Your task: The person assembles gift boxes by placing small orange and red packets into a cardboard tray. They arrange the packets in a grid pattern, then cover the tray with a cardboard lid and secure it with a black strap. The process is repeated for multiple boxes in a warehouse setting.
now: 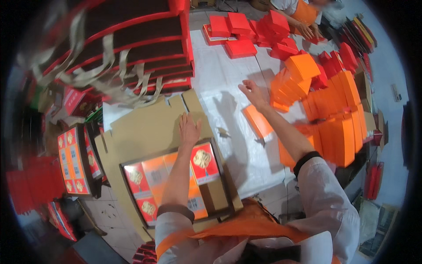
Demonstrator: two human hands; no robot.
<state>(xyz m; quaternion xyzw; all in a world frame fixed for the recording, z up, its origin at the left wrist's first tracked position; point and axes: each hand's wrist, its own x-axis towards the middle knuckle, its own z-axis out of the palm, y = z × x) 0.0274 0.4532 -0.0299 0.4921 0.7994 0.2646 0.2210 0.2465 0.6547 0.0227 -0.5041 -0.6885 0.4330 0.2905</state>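
Observation:
My left hand (189, 128) lies flat with its fingers stretched out on brown cardboard sheets (145, 125). Beneath my left forearm is a dark-rimmed tray (226, 187) holding red boxes (203, 163) with a picture on top and orange boxes (154, 174) with printed lids. Bare brown base shows in the tray's lower right compartment. My right hand (253, 93) reaches over the white table (215, 70), its fingers apart and nothing visible in them. Below that hand a single orange box (258, 122) lies on the table, and a leaning row of orange boxes (292, 83) stands to its right.
Large red bags (176, 31) with pale fabric handles are stacked at the far left. Red boxes (241, 47) lie across the far table, where another person's hands (310, 31) are at work. More orange boxes (343, 138) stand at the right; another filled tray (72, 160) is at the left.

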